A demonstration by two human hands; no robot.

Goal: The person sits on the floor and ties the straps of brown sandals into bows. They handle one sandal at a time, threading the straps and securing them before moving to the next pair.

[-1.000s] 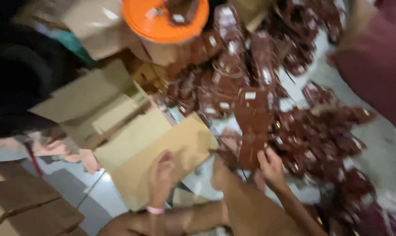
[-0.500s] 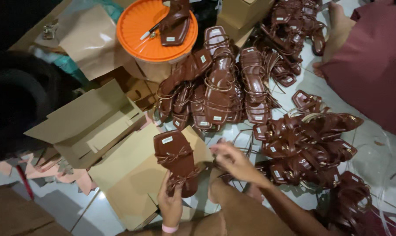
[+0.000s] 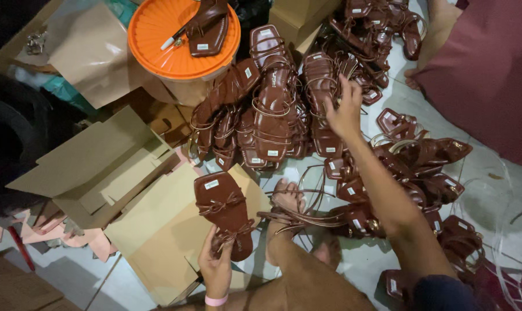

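Two hands work: our left hand (image 3: 216,270) grips a brown sandal (image 3: 223,214) by its heel, our right hand (image 3: 344,112) reaches open-fingered over the sandal pile (image 3: 272,115).

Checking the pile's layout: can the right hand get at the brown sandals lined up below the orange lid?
Probably yes. The right hand is already over that row of sandals, fingers spread, with nothing between them. The left hand holds a single sandal lower down, out of the way.

Orange round lid (image 3: 157,40) beside flattened cardboard boxes (image 3: 99,167); maroon cloth (image 3: 491,75) opposite
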